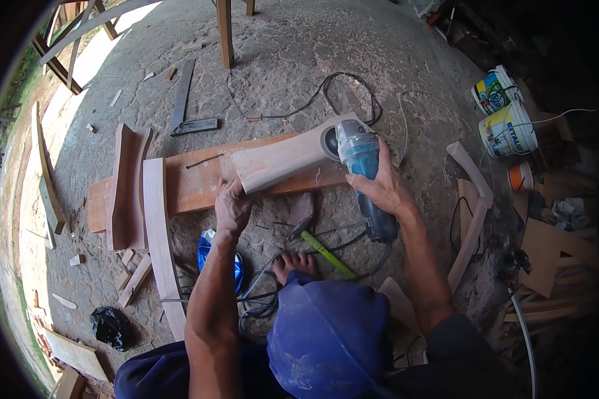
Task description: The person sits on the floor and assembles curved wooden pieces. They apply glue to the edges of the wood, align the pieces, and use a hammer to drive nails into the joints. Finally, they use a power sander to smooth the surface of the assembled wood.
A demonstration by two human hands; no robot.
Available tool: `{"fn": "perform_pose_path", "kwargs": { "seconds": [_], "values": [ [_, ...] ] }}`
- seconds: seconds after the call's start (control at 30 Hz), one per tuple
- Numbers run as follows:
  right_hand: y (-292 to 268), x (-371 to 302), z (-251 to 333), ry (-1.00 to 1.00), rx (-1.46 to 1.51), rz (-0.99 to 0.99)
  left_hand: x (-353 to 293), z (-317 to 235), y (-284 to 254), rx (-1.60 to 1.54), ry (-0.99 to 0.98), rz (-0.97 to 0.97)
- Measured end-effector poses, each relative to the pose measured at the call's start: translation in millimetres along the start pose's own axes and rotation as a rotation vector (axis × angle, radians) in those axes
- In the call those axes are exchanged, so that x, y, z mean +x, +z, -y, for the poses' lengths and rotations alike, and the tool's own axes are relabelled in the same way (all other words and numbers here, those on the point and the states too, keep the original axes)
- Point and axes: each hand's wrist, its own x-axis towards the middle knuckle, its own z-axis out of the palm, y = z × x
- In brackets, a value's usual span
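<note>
A pale, curved wooden piece (279,157) lies at a slant on a reddish-brown plank (194,187) on the floor. My left hand (233,207) grips its near left end, fingers closed at the corner. In my right hand (385,185) is a blue angle grinder (361,158), held around its body. The grinder's dark round disc (330,142) rests against the right part of the pale piece, or very close to it. Its underside is hidden. A green-handled hammer (326,254) lies on the floor between my forearms, near my bare foot (293,265).
Two shaped boards (126,199) (158,233) lie across the plank's left end. Beyond it is a dark L-shaped square (188,110). Cables (343,74) loop over the floor. At right are curved wood pieces (469,233), buckets (507,130) and offcuts (542,256).
</note>
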Motion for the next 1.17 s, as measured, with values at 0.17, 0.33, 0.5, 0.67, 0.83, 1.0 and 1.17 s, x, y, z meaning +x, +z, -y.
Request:
{"fn": "perform_pose_path", "kwargs": {
  "seconds": [0.17, 0.33, 0.5, 0.67, 0.83, 1.0, 1.17],
  "values": [
    [-29.2, 28.0, -33.0, 0.005, 0.035, -0.065, -1.1, -4.6, -1.0, -0.050, -0.043, 0.016],
    [-38.8, 39.9, -50.4, 0.022, 0.052, -0.082, -1.4, -5.9, 1.9, -0.025, 0.001, -0.045],
    [-24.1, 32.1, -36.3, -0.025, 0.063, -0.040, -1.2, -6.4, -0.6, -0.034, -0.005, -0.024],
    [-6.3, 12.1, 3.6, -0.010, 0.043, 0.039, -1.8, -5.7, -1.5, -0.016, 0.001, -0.023],
    [17.4, -0.2, 27.8, -0.049, -0.020, 0.067, -3.4, 0.8, 1.2, -0.005, -0.011, -0.038],
    [38.9, -6.0, 31.3, -0.129, -0.047, 0.123, -4.6, -3.8, 3.2, -0.028, -0.021, -0.062],
    [58.1, -13.6, 51.8, -0.179, -0.038, 0.183, -6.1, 5.7, 2.1, 0.000, -0.065, -0.001]
  ]
}}
